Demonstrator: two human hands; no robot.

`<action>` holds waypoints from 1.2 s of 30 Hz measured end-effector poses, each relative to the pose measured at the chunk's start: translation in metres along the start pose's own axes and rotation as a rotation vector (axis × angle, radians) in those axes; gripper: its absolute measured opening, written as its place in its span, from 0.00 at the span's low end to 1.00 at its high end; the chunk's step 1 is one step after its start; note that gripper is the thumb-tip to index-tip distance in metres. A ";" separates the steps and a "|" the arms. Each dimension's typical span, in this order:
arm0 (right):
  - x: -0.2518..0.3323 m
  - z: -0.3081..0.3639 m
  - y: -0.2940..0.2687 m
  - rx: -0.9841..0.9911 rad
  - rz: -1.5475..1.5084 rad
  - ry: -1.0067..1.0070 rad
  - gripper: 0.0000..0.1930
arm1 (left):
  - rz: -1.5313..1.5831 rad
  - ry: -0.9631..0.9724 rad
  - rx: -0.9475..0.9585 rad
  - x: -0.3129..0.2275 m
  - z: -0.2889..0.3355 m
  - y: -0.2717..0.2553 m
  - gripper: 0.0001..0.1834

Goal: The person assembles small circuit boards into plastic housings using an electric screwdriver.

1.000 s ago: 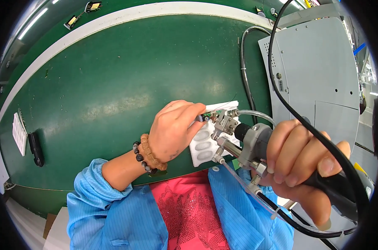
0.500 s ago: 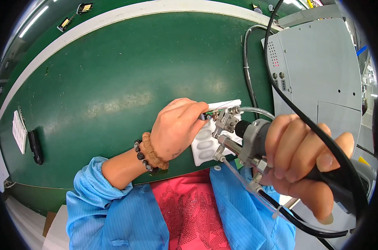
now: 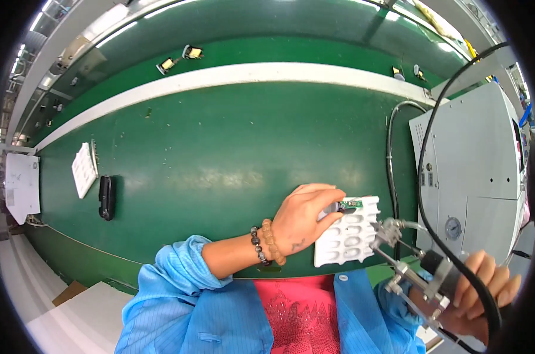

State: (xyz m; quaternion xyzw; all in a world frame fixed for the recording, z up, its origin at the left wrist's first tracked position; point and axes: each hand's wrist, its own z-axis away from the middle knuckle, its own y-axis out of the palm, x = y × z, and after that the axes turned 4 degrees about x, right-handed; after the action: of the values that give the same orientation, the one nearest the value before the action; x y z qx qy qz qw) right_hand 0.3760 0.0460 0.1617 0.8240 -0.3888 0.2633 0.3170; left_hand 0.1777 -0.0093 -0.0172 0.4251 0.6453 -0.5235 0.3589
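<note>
Between thumb and fingertips, my left hand (image 3: 303, 221) pinches a small green circuit board (image 3: 353, 204) with dark parts on it. The board is over the far edge of a white moulded tray (image 3: 336, 258) with rows of oval hollows. My right hand (image 3: 486, 286) is closed around the rear of a hand-held gun (image 3: 402, 270) with a metal head, a black section and hoses. Its metal head points left at the tray's right edge, apart from the board. My fingers partly hide the board's left end.
At right stands a grey machine cabinet (image 3: 474, 153) with a gauge; a black cable (image 3: 424, 177) hangs in front of it. Another hose (image 3: 390, 159) lies beside it. Farther left are a black case-like object (image 3: 107, 197) and a second white tray (image 3: 83, 171). A white ledge (image 3: 261, 72) borders the green bench.
The gun's metal head has drawn away to the right from the board. My left hand still pinches the board at the tray. The whole view has shifted, showing more of the bench's far side.
</note>
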 end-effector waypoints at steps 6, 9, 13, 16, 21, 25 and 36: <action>0.019 -0.002 -0.010 0.374 -0.015 0.179 0.12 | 0.016 -0.114 0.114 -0.016 -0.035 -0.068 0.13; 0.016 0.002 -0.003 0.363 0.048 0.301 0.14 | 0.128 -0.218 -0.075 0.032 -0.088 -0.109 0.13; -0.002 0.010 -0.001 0.347 0.000 0.194 0.16 | -0.597 0.089 -0.455 0.115 -0.138 -0.217 0.13; -0.004 0.010 -0.001 0.312 -0.008 0.194 0.13 | -0.946 -0.110 -0.312 0.151 -0.120 -0.308 0.19; -0.004 0.011 -0.009 0.300 0.046 0.148 0.10 | -0.989 -0.171 0.002 0.177 -0.120 -0.342 0.21; -0.013 0.010 -0.003 0.275 0.003 0.108 0.10 | -0.962 -0.272 0.059 0.184 -0.135 -0.340 0.20; -0.002 0.007 0.002 0.363 0.028 0.249 0.10 | -0.492 -0.036 -0.201 0.083 -0.119 -0.234 0.15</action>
State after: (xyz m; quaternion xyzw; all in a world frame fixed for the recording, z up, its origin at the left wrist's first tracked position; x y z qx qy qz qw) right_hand 0.3743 0.0410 0.1565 0.8231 -0.3043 0.4332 0.2054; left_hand -0.0725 0.1004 0.0171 0.2081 0.7714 -0.5360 0.2726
